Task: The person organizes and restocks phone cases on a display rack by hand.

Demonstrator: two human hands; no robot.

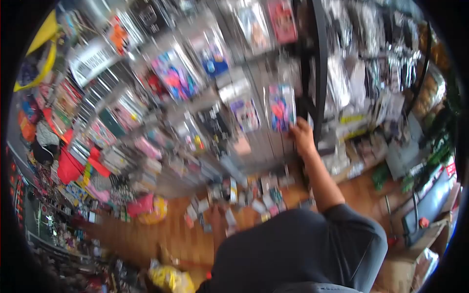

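Observation:
My right hand (302,136) reaches up to the display rack, its fingers closed on the lower right corner of a packaged case (282,108) with a pink and blue pattern. Around this case, other clear packages hang on the rack, among them a purple and white one (245,115) to its left. Lower down, near the small items on the floor, my left hand (216,215) is a faint smear, and its fingers cannot be made out.
Small packages (264,195) lie scattered on the wooden floor (171,234). A black rack post (320,68) stands just right of my right hand. Plastic-wrapped goods hang at the right, above a cardboard box (398,276). A yellow bag (172,279) lies at the bottom.

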